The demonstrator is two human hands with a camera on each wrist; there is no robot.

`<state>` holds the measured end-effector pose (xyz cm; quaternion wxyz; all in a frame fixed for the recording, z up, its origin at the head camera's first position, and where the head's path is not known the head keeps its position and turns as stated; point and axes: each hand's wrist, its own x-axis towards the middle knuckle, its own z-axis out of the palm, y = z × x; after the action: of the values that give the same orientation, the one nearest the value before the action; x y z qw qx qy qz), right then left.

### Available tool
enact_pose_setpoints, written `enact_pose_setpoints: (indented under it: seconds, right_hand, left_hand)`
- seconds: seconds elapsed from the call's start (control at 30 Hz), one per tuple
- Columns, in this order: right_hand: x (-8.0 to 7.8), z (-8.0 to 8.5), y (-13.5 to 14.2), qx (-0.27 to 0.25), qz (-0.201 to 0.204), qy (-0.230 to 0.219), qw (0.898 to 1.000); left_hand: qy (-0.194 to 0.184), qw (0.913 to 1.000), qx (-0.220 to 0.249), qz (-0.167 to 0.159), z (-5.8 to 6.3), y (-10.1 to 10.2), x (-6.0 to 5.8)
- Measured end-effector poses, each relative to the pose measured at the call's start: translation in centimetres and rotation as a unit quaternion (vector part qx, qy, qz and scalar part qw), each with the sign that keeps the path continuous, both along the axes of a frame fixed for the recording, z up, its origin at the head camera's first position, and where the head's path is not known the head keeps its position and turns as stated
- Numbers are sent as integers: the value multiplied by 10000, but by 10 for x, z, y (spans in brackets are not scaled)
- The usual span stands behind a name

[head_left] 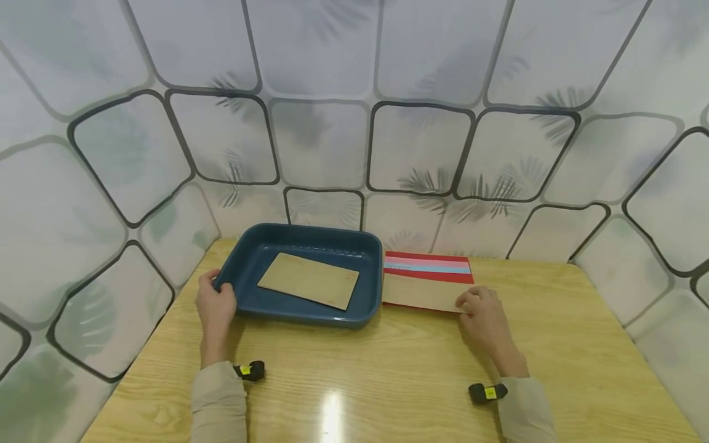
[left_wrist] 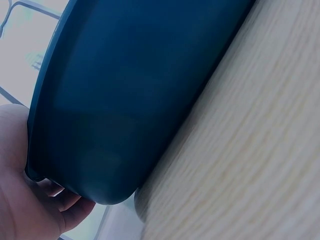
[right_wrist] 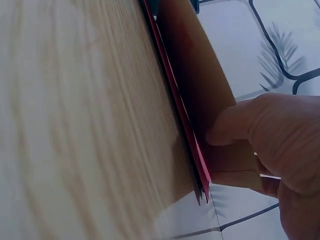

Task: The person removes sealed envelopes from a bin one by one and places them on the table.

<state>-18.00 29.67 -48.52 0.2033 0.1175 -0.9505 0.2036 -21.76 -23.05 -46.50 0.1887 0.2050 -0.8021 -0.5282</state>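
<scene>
A deep blue rectangular tray [head_left: 316,319] stands on the table, with a tan envelope [head_left: 309,280] lying flat and slightly askew inside it. My left hand [head_left: 216,304] grips the tray's left rim, its fingers curled beneath the edge in the left wrist view. To the right of the tray, my right hand [head_left: 487,317] pinches the right end of a second tan envelope [head_left: 426,293]. The right wrist view shows this envelope [right_wrist: 200,85] tilted up from a red envelope-like sheet [right_wrist: 182,115] under it. Pink and light blue strips [head_left: 426,265] show behind it.
The wooden table [head_left: 354,381] extends in front of the tray and on both sides. A patterned curtain-like wall [head_left: 321,141] rises close behind the tray and along the left and right. Black bands [head_left: 252,370] sit at both wrists.
</scene>
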Motion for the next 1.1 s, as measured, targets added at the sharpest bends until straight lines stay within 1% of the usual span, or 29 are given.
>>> enact_pose_setpoints:
  seconds: [0.17,0.5,0.77,1.1]
  right_hand:
    - [1,0,3,-8,32,-402,9992]
    - [4,3,4,-363,132,-849,9956]
    - [3,2,4,-541,169,-885,9945]
    - [2,1,7,-616,136,-923,9937]
  left_hand:
    - [-5,10000,18,24,-1,0,0]
    - [13,10000,6,36,0,-1,1]
    - [-93,10000,23,0,-1,-1,0]
    - [-26,10000,-20,68,-2,-2,-3]
